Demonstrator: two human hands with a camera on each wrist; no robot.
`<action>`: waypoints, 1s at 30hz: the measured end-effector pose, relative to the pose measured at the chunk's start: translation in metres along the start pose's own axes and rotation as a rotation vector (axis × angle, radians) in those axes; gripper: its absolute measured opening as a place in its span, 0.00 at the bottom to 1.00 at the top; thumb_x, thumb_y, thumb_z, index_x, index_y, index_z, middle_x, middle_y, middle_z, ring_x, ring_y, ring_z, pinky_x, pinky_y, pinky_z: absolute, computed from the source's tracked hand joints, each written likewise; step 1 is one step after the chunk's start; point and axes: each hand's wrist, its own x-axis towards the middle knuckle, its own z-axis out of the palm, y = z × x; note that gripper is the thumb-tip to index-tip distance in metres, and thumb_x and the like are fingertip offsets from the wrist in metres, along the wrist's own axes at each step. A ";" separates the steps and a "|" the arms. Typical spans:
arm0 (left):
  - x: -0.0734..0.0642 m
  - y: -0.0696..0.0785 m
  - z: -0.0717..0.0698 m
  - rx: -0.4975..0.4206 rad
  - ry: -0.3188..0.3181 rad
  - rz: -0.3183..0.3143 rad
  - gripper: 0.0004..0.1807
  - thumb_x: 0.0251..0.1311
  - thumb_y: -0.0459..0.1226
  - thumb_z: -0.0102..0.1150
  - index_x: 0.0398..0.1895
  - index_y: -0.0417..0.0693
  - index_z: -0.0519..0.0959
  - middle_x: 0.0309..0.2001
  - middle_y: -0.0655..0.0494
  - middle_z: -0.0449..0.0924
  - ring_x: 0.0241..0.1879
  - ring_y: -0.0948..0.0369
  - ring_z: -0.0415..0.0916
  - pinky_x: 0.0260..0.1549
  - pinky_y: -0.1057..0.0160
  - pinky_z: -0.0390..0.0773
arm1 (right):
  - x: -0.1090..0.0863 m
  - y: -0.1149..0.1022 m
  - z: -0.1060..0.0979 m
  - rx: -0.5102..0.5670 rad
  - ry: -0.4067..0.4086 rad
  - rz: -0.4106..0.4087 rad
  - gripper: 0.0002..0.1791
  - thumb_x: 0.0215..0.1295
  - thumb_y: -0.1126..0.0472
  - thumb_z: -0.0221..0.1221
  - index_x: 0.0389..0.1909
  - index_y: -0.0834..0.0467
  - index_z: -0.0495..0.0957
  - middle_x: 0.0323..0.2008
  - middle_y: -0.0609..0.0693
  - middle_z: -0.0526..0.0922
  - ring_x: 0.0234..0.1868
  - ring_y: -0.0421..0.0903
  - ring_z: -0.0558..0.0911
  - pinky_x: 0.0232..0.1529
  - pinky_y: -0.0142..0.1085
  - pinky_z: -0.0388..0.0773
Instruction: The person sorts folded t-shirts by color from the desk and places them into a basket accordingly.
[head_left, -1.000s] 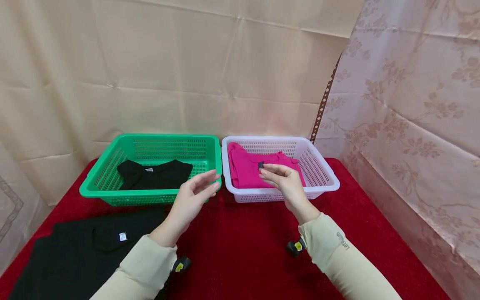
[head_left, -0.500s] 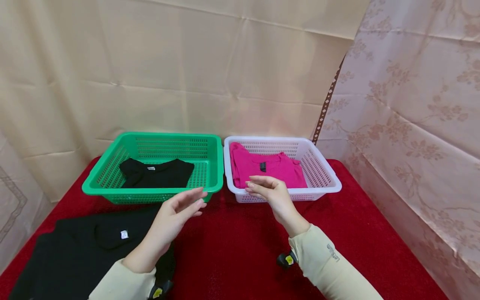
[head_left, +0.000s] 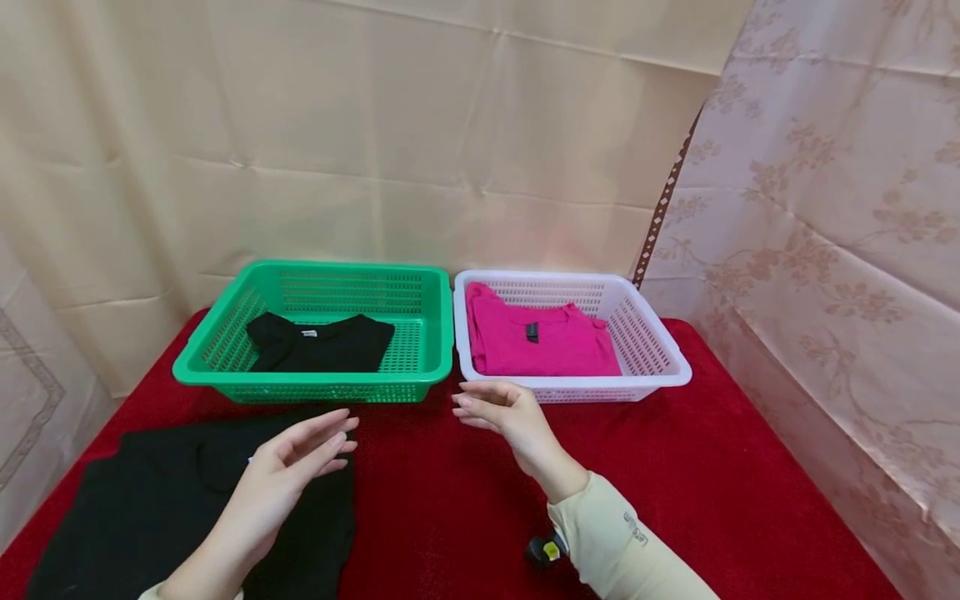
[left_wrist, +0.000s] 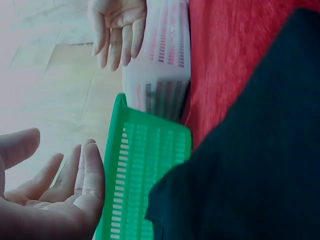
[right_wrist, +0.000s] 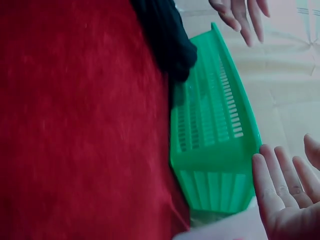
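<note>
Both hands have drawn back from the baskets toward the person over the last second, the right one also shifting left, off the pink shirt. Neither hand grips anything. Left hand: fingers loosely extended and slightly bent, thumb apart in its wrist view, over the black T-shirt spread on the table; how high it hangs above that cloth is hard to judge. Right hand: fingers reaching leftward and relaxed, just in front of the white basket, near its left front corner. A pale sleeve covers that forearm, with a small black wrist camera below the cuff.

Beyond the hands, the green plastic basket and the white plastic basket stand side by side. A folded black T-shirt with a white neck label lies in the green one, toward the front left. The folded pink shirt, with a dark neck label, fills the left and middle of the white one. Red plush cloth covers the table. Behind hangs a creased beige curtain; floral-patterned fabric covers the right side.
</note>
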 end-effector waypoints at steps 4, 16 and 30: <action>-0.004 -0.004 -0.014 -0.016 -0.011 -0.021 0.29 0.73 0.43 0.52 0.72 0.38 0.64 0.56 0.71 0.81 0.52 0.64 0.82 0.48 0.70 0.81 | -0.001 0.006 0.011 0.030 -0.018 0.013 0.21 0.68 0.67 0.58 0.60 0.72 0.73 0.55 0.70 0.80 0.48 0.54 0.87 0.54 0.44 0.82; -0.017 -0.028 -0.078 -0.076 0.039 -0.075 0.23 0.74 0.39 0.50 0.70 0.49 0.67 0.53 0.73 0.82 0.49 0.67 0.83 0.44 0.73 0.82 | -0.004 0.026 0.041 0.130 -0.048 0.061 0.22 0.69 0.65 0.59 0.60 0.72 0.73 0.53 0.67 0.82 0.44 0.46 0.88 0.55 0.46 0.81; -0.029 -0.056 -0.153 0.084 0.232 -0.225 0.41 0.74 0.50 0.45 0.78 0.34 0.45 0.40 0.92 0.72 0.37 0.83 0.77 0.33 0.78 0.80 | -0.001 0.037 0.070 0.225 -0.080 0.118 0.22 0.70 0.65 0.57 0.61 0.72 0.72 0.53 0.65 0.83 0.43 0.45 0.88 0.54 0.44 0.82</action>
